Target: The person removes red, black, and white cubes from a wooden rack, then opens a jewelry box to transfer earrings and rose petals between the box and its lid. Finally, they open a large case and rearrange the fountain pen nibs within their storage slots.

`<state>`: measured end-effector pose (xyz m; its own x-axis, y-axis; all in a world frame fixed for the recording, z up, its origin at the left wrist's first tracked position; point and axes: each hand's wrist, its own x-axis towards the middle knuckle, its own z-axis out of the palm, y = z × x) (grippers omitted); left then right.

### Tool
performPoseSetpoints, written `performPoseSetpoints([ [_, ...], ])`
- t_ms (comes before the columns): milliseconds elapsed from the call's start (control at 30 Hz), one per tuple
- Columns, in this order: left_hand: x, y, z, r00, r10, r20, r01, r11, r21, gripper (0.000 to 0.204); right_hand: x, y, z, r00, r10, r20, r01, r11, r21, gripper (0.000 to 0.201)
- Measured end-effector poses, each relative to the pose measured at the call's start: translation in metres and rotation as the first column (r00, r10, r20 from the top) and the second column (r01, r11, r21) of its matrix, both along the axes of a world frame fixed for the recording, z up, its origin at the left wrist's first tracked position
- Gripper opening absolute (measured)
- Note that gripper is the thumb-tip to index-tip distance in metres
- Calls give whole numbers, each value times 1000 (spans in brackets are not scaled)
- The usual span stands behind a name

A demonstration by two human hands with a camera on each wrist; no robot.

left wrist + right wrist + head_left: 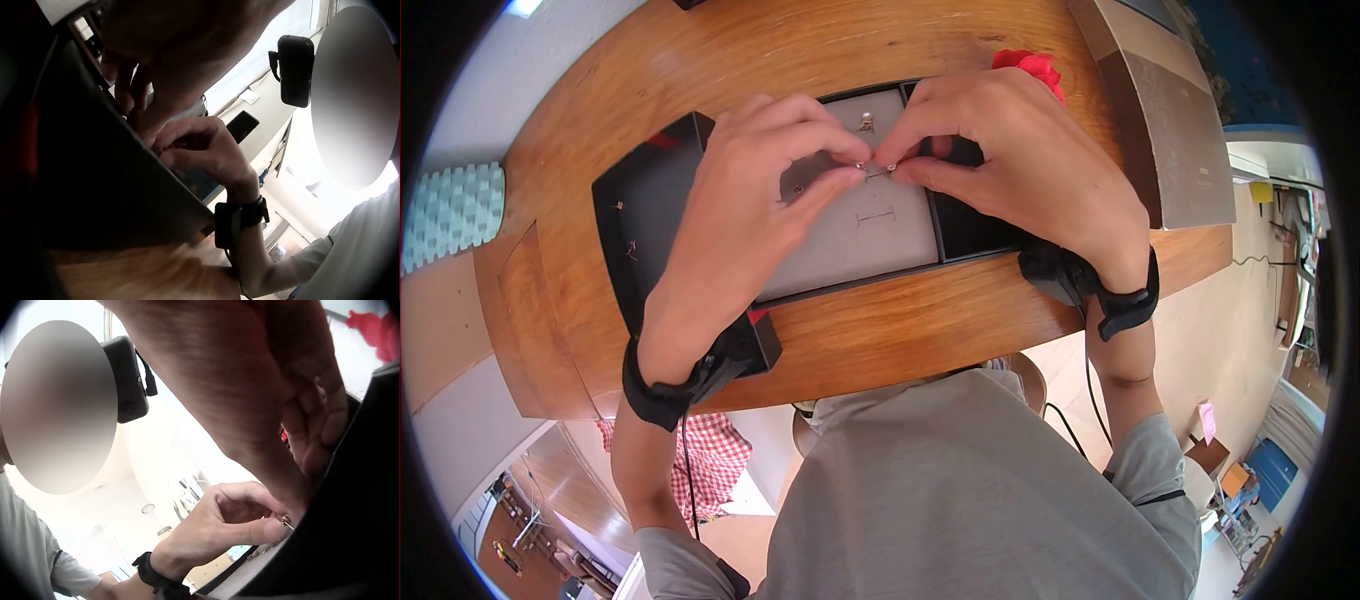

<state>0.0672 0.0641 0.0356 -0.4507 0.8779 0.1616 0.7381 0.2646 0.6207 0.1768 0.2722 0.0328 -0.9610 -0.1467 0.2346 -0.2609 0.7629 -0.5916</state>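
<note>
Over a grey pad (890, 240) in a black jewellery box (850, 283), both hands meet with fingertips close together. My left hand (745, 190) pinches a small stud earring (285, 520) between thumb and forefinger; its thin pin shows in the right wrist view. A second small shiny earring (891, 169) is at the fingertips of my right hand (1030, 160), whose thumb and forefinger pinch it. Just beyond them, a pearl-like earring (867, 122) sits on the pad. Slits mark the pad's surface, and one lies under the fingertips.
To the left stands an open black tray (622, 275) with a few tiny earrings (620, 205) in it. A red fabric flower (1032, 70) lies behind my right hand. A large brown box (1175, 130) stands at the right of the wooden table (880, 335).
</note>
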Motion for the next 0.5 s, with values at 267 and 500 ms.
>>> performPoseSetpoints([
  [267,-2,-2,-3,999,-8,-53,7,1000,-13,15,5,-9,0,999,-38,25,37,998,57,14],
  [500,0,-2,-2,997,-2,-76,0,1000,-26,15,6,-8,2,998,-50,-47,54,995,84,13],
])
